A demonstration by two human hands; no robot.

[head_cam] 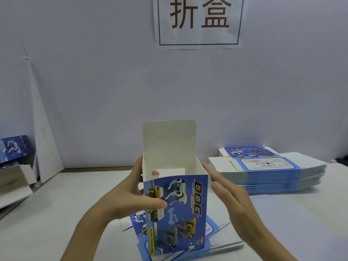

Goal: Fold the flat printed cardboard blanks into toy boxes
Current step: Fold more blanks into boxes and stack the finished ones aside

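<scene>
Upright blue toy box (177,213) in mid-air over the surface (66,204), lid flap (169,140) standing open. The left hand (131,196) grips its left wall, thumb on the printed front, one fingertip poking inside the white interior. The right hand (231,196) is flat and released beside the right wall. Stack of flat blanks (267,172) sits far right.

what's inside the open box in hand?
The box shows bare white inner walls, a white flap folded inward, and a fingertip of the left hand hooked over the left wall. No contents show. The printed front hides the lower interior and bottom.
</scene>
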